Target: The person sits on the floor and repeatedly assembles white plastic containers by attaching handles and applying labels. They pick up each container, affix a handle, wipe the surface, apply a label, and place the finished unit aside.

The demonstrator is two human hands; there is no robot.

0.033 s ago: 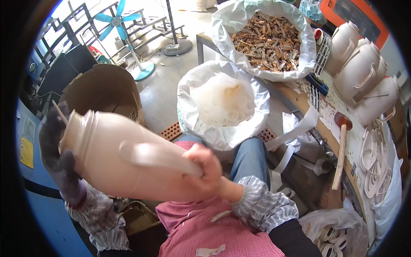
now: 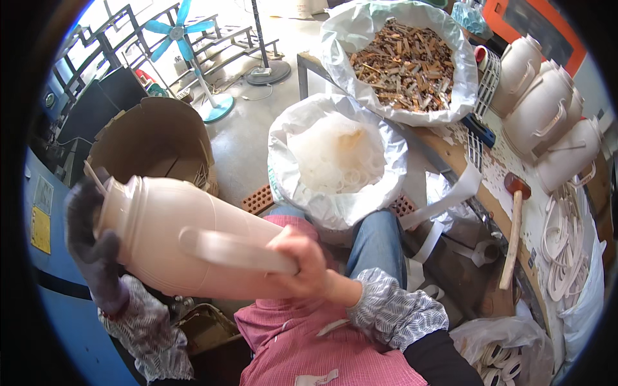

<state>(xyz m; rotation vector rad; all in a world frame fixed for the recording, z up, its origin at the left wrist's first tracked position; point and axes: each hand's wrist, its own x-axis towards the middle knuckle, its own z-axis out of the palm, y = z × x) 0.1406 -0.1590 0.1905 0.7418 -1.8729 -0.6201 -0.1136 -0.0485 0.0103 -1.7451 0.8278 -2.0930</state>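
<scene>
A beige plastic jug body [image 2: 199, 225] lies tilted across my lap, its mouth toward the left and its base toward the right. My left hand [image 2: 90, 231], in a dark glove, is closed round the mouth's rim. A thin light stick [image 2: 95, 177] sticks up beside that hand; what it belongs to is hidden. My bare right hand [image 2: 306, 264] is wrapped round the end of the jug's handle [image 2: 241, 251], close to the base. The handle is slightly blurred.
Ahead stands a white sack of translucent plastic rings [image 2: 341, 161], with a sack of brown scraps [image 2: 405, 64] behind it. On the right bench are several beige jugs [image 2: 541, 109] and a mallet [image 2: 513, 238]. A cardboard bin [image 2: 148, 141] and a blue fan [image 2: 177, 32] are left.
The jug has shifted slightly right and down at its mouth end, with my left hand moving along. My right hand keeps its grip on the handle.
</scene>
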